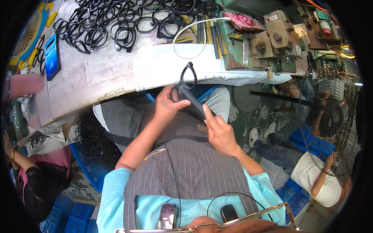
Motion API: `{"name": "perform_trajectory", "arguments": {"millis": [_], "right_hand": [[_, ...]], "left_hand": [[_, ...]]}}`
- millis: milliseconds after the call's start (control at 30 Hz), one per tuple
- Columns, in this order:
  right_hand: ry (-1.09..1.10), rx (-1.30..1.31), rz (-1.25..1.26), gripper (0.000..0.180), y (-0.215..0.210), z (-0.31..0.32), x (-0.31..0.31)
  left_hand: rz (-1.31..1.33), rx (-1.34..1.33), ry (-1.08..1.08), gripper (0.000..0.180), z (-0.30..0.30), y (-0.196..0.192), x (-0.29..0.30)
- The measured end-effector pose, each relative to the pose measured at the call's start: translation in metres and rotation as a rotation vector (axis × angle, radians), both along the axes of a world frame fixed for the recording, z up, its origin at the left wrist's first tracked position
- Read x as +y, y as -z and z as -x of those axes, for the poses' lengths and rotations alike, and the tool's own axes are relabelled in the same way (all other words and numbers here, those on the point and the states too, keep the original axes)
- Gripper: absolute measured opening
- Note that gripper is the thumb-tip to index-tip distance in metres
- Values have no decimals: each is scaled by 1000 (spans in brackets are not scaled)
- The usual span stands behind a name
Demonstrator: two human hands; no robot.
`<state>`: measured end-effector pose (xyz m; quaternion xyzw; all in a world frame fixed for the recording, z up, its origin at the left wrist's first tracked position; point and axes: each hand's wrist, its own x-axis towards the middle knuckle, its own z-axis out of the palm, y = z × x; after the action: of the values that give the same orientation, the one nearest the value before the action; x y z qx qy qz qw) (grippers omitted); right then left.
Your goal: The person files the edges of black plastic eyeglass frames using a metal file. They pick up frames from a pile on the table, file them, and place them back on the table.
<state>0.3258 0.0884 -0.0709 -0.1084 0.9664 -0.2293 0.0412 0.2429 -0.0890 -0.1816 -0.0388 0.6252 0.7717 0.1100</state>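
Over my lap, just below the edge of the surface (116, 73), my left hand (168, 105) has its grip clenched on a black spectacle frame (188, 79), thumb pressed across its lower part. My right hand (220, 133) rests a finger on the same frame's dark lower end, its grip grasping it too. Beyond the frame, a white cable (190, 37) loops on the surface; farther still lies a heap of black frames (116, 23), right of it a green machine (268, 42).
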Motion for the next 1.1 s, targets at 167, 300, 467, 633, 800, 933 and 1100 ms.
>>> {"name": "perform_trajectory", "arguments": {"millis": [167, 300, 467, 633, 800, 933, 1100], "right_hand": [[8, -1, 10, 60, 1, 2, -2], [13, 0, -13, 59, 2, 2, 0], [6, -95, 20, 55, -8, -8, 12], [19, 125, 235, 45, -14, 3, 21], [-158, 310, 98, 20, -3, 49, 3], [-101, 151, 113, 15, 11, 74, -19], [22, -165, 190, 26, 20, 92, -25]], "left_hand": [[-36, -35, 9, 62, 0, 3, 1], [-19, 9, 0, 59, -2, 7, 2], [-282, -135, 110, 60, 3, 8, -8], [-408, -94, 150, 64, 7, 11, -12], [-348, -146, 196, 74, 9, 13, -16], [-359, -112, 206, 75, 10, 15, -20], [-441, -158, 178, 63, 7, 19, -19]]}}
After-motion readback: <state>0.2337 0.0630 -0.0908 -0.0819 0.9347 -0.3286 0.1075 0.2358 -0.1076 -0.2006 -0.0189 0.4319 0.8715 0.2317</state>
